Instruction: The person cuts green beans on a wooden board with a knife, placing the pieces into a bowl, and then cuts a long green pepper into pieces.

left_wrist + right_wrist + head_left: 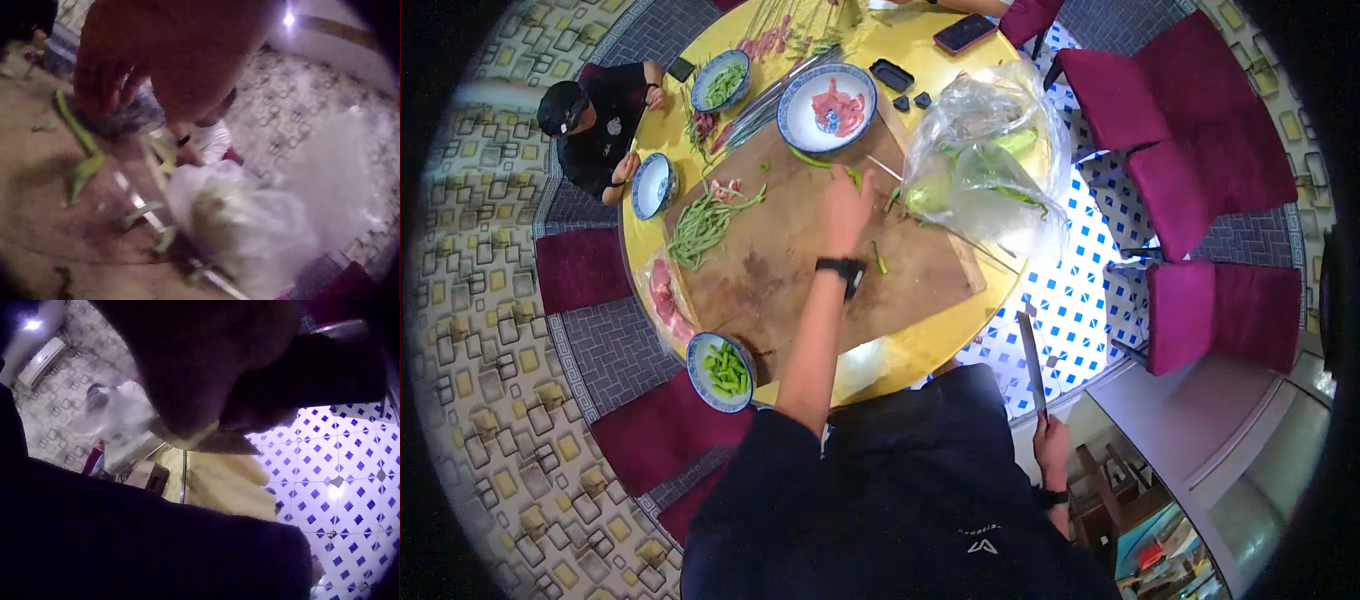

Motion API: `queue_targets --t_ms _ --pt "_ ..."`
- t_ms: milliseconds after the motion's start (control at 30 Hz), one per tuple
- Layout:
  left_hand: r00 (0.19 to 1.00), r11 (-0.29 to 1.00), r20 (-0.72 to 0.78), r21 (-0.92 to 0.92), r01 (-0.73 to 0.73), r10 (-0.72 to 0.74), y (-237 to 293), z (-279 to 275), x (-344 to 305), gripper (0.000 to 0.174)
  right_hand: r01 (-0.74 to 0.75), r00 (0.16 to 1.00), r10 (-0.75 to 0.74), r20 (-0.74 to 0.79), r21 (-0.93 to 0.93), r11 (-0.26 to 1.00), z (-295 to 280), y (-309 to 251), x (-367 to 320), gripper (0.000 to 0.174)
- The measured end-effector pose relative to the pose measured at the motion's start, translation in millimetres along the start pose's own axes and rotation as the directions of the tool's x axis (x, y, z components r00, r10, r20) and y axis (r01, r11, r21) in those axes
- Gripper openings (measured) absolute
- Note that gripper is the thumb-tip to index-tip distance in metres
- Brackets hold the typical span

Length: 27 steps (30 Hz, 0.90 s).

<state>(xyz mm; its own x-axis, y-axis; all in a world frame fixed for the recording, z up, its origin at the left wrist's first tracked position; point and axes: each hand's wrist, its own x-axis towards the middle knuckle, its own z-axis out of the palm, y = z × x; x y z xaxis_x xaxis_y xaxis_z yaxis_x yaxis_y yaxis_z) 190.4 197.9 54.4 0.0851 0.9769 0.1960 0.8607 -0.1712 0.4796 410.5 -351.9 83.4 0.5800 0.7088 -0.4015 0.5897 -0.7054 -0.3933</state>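
My left hand (pixel 850 210) reaches over the cutting board (pixel 800 250), just by a long green pepper (pixel 810 159) near the bowl of meat. In the left wrist view the fingers of this hand (pixel 169 56) hang loosely bent, and a green pepper (pixel 80 134) lies on the board apart from them. My right hand (pixel 1052 447) grips the handle of a knife (pixel 1032 360), held off the table's edge at my right side. The right wrist view shows that hand (pixel 212 362) dark, its fingers mostly hidden.
Around the board stand a bowl of meat (pixel 808 128), a bowl of cut green pieces (pixel 718 395), green beans (pixel 700 228) and a clear plastic bag (pixel 1000 165) with vegetables. Raw meat (pixel 665 300) lies at the left edge. Another person (pixel 605 120) sits at the far left.
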Motion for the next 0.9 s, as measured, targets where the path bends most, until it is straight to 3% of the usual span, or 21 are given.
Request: queue_targets --t_ms 67,100,200,300,367,533,667,900 --pt "0.991 0.985 0.135 0.173 -0.022 -0.002 -44 41 6 0.033 0.047 0.999 -0.047 0.008 0.010 0.999 0 -10 15 0.034" --pt "0.955 0.984 0.272 0.164 0.074 -0.117 -33 32 7 0.034 0.073 0.997 -0.073 0.010 0.009 0.997 -3 -15 26 0.034" --pt "0.977 0.997 0.203 0.052 0.056 -0.065 -51 28 -15 0.031 0.137 0.990 -0.138 0.004 0.089 0.987 -6 -46 45 0.036" --pt "0.994 0.979 0.019 -0.171 -0.107 0.112 -70 -28 -62 0.023 0.286 0.958 -0.281 -0.058 0.117 0.951 4 -63 68 0.038" --pt "0.998 0.998 0.055 -0.060 -0.024 0.028 -69 -94 -117 0.017 0.316 0.949 -0.316 -0.020 0.125 0.940 5 -78 82 0.039" --pt "0.944 0.982 0.329 0.186 -0.033 -0.030 -162 -142 -226 0.019 0.361 0.916 -0.371 0.153 0.091 0.928 3 -131 106 0.039" --pt "0.998 0.984 0.058 0.180 -0.008 -0.003 -158 -141 -242 0.028 0.478 0.859 -0.479 0.180 0.051 0.877 10 -187 107 0.040" --pt "1.000 0.984 0.016 -0.180 0.009 -0.007 -153 -76 -235 0.024 0.540 0.822 -0.524 0.225 -0.014 0.841 67 -282 96 0.043"
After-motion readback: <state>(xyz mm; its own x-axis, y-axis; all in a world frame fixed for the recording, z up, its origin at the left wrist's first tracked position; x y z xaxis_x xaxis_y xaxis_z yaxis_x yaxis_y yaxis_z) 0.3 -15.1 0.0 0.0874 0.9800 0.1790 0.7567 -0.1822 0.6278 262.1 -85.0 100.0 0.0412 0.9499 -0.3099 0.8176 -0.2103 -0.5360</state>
